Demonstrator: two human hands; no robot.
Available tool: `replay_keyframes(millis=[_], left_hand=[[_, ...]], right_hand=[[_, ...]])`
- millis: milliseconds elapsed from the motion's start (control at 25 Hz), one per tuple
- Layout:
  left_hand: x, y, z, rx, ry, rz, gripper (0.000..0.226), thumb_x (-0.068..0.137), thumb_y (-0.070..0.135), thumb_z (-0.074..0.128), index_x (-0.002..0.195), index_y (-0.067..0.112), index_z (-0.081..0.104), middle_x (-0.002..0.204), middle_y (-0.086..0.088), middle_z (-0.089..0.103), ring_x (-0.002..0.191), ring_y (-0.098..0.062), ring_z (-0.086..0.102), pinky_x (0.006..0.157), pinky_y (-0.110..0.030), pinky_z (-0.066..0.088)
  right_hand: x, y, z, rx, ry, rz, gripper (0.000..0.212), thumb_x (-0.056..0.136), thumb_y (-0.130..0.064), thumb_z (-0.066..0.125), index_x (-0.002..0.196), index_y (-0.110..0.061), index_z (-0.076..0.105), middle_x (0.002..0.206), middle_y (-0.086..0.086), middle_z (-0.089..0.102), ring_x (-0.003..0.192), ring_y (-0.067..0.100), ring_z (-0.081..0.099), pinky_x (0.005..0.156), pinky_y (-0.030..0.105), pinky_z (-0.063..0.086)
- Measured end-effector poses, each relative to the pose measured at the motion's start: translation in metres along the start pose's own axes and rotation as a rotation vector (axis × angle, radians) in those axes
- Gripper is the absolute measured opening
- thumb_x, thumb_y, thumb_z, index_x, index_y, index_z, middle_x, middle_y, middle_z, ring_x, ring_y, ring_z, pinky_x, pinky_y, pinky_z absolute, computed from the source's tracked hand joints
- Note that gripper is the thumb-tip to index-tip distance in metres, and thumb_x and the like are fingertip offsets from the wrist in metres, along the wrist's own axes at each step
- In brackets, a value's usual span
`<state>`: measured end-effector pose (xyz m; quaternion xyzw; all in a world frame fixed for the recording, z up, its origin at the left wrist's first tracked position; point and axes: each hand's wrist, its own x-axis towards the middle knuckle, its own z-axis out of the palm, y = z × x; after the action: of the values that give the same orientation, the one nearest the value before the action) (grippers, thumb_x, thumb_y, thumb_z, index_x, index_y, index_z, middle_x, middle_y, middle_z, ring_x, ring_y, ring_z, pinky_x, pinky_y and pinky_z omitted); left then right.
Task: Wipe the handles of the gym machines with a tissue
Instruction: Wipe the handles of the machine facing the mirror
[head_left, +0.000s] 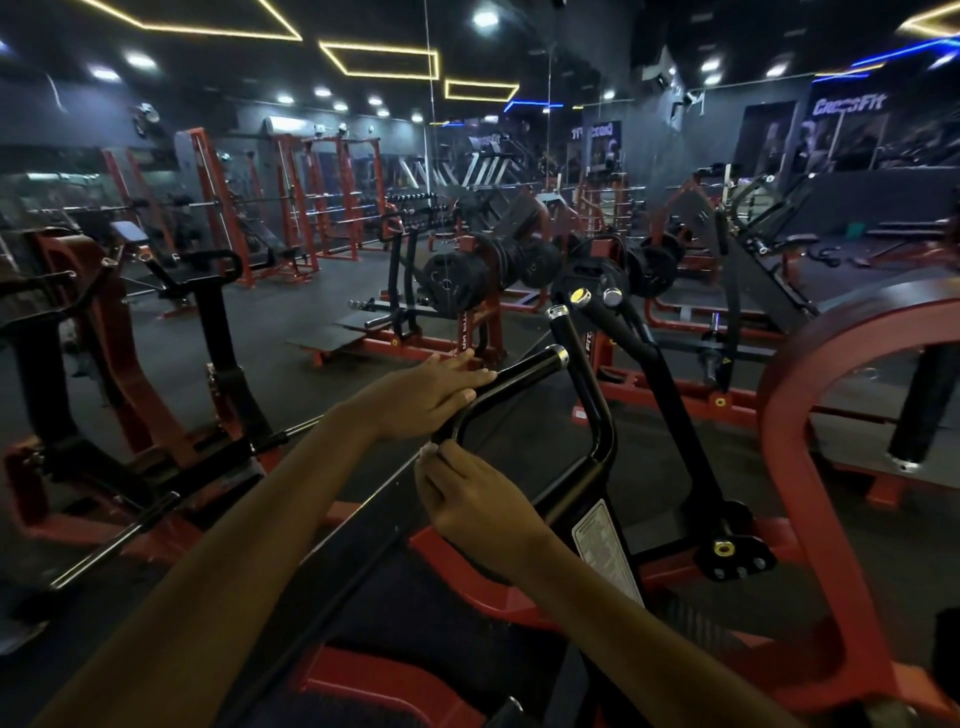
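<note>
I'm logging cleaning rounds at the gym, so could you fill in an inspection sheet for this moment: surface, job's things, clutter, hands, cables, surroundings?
Surface: black bent handle bar of a red-framed machine, chrome-capped at its end; too dim to judge how clean it is.
Job's things: a small white tissue shows at the fingertips of the right hand, at the bar's lower bend.
Clutter: nothing seen on the machine; a white instruction label is stuck to its black arm.
Hands: left hand lies on the bar with straight fingers; right hand pinches the tissue against the bar.
Cables: nothing seen.
Surroundings: dark gym floor, loaded weight plates, red racks, ceiling light strips.
</note>
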<state>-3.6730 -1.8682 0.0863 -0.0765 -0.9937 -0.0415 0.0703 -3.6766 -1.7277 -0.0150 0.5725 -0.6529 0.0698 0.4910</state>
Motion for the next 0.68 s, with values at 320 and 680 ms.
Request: replay_keyframes(millis=[320,680], left_hand=[[-0.004,0.005,-0.003,0.0,0.021,0.017,0.045,0.101,0.034,0.03,0.145,0.038,0.024,0.158,-0.006,0.01,0.144,-0.032,0.01,0.113,-0.048,0.018],[-0.003,0.0,0.004,-0.028,0.043,0.022,0.044,0.101,0.038,0.029,0.145,0.039,0.025,0.158,-0.005,0.012,0.144,-0.031,0.011,0.115,-0.051,0.02]], right_hand=[[-0.049,-0.011,-0.005,0.129,-0.22,-0.226,0.012,0.067,-0.009,0.062,0.061,-0.018,0.066,0.078,-0.004,0.064,0.088,0.018,0.056,0.072,0.02,0.047],[-0.091,0.018,-0.022,0.145,-0.3,-0.329,0.024,0.081,-0.007,0.051,0.072,-0.02,0.07,0.08,-0.009,0.066,0.077,0.01,0.06,0.082,0.022,0.041]])
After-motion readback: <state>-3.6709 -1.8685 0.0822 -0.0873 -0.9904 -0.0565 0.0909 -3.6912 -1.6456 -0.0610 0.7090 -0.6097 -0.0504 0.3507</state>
